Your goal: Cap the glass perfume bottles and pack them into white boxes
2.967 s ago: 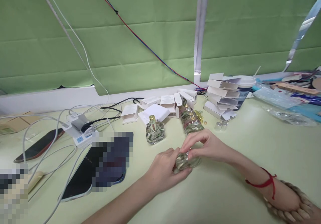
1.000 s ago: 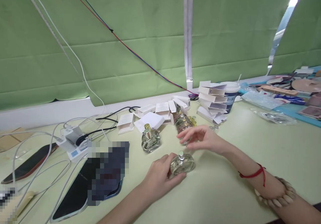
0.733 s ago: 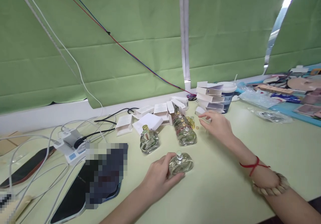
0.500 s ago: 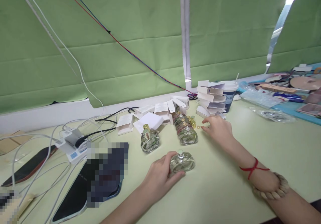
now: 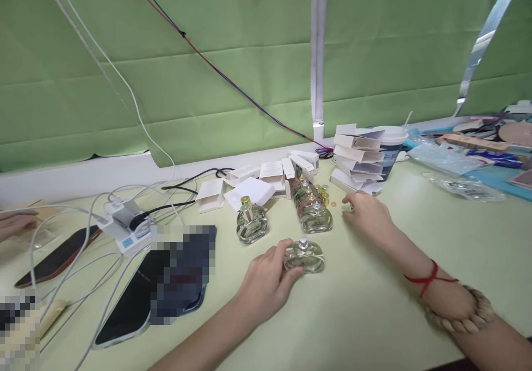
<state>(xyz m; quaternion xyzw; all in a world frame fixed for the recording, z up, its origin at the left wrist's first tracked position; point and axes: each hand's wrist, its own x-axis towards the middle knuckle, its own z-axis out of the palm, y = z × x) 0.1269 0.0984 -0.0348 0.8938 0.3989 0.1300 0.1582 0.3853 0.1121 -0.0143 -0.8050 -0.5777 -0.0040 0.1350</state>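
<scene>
Nearby | bottle row [image 5: 316, 217], boxes [image 5: 272, 171] | left hand [image 5: 266, 277] clasps bottle [image 5: 306, 258] | right hand [image 5: 369, 214] half-curled, hold unclear

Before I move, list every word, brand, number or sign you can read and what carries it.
Nothing reads clearly.
White cardboard boxes: faint print, too small.
White plastic power strip: blue label, too small.
Dark blue cup with white lid: marking blurred.
Black-screened phone: tiny line, unreadable.
Clear glass bottle in the left hand: no legible text.
</scene>
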